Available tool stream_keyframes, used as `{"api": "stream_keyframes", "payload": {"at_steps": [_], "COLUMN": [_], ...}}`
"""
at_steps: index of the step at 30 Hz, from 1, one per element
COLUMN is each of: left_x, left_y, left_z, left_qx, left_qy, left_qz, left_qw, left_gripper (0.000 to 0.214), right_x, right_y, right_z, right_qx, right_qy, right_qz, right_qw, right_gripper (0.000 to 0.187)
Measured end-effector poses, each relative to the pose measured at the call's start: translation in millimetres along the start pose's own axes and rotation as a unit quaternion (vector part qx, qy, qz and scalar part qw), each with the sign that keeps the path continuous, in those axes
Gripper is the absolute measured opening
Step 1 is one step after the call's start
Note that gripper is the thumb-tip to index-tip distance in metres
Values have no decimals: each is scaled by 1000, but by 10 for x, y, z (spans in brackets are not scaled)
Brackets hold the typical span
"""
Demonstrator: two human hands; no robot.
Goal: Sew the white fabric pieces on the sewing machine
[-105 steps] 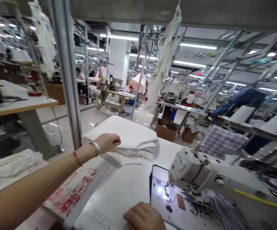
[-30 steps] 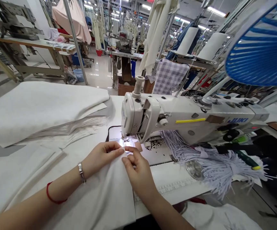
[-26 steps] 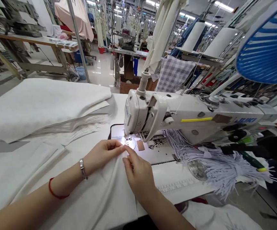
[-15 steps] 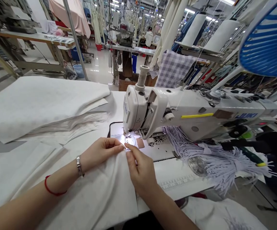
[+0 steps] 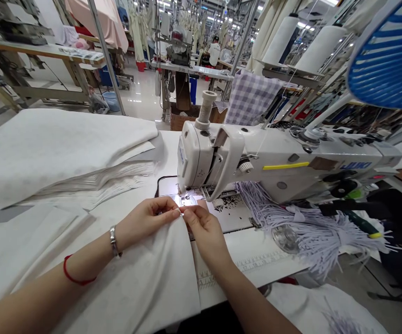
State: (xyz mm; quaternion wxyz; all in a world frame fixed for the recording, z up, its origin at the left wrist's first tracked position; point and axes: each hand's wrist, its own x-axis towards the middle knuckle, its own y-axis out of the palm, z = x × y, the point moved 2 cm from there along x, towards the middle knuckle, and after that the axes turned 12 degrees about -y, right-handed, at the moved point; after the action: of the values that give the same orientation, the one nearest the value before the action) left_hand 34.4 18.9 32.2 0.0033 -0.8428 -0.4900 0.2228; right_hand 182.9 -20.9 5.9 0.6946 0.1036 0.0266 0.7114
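A large white fabric piece (image 5: 159, 273) drapes over the table toward me, its upper corner pinched up in front of the sewing machine (image 5: 201, 157). My left hand (image 5: 152, 218), with a silver bracelet on the wrist, is closed on that corner between thumb and forefinger. Right against it, my right hand (image 5: 204, 227) also pinches the fabric corner, thumb and forefinger together. Both sets of fingertips meet just below the lit needle area (image 5: 183, 199). What lies between the fingertips is mostly hidden.
Stacked white fabric (image 5: 65, 153) lies to the left. A bundle of thin pale strips (image 5: 312, 236) spreads right of the machine, beside a clear round dish (image 5: 284, 239). A printed ruler (image 5: 236, 273) runs along the table. A blue fan (image 5: 389, 60) hangs at upper right.
My right hand's thumb and forefinger have closed together on the fabric corner beside my left fingertips. My left hand has stayed almost in place. The view has shifted slightly.
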Motion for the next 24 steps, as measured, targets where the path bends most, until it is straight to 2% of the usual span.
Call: {"api": "stream_keyframes", "payload": {"at_steps": [3,7,13,17,19,20,24], "left_x": [5,21,7,-22,-33,-36,-39], "left_y": [-7,-18,-1,15,17,18,21], "left_z": [-1,28,23,-11,-32,-42,-52], "left_qx": [19,29,0,-28,-39,-41,-28], "left_qy": [5,13,-15,-58,-66,-68,-75], "left_qz": [-10,-18,-20,-6,-2,-1,-10], "left_qw": [1000,999,1000,998,997,997,997], "left_gripper": [36,34,34,35,32,31,32], "right_x": [7,-21,-73,-102,-112,-118,-146], "right_y": [6,8,13,12,16,22,68], "right_z": [-41,-29,71,99,110,116,130], "right_qx": [-8,-35,-128,-211,-286,-330,-512], "right_qy": [13,-6,-79,-148,-210,-248,-369], "right_qz": [0,-7,-12,-18,-14,-9,9], "right_qw": [1000,999,989,966,935,911,775], "right_gripper": [22,19,11,12,15,18,26]}}
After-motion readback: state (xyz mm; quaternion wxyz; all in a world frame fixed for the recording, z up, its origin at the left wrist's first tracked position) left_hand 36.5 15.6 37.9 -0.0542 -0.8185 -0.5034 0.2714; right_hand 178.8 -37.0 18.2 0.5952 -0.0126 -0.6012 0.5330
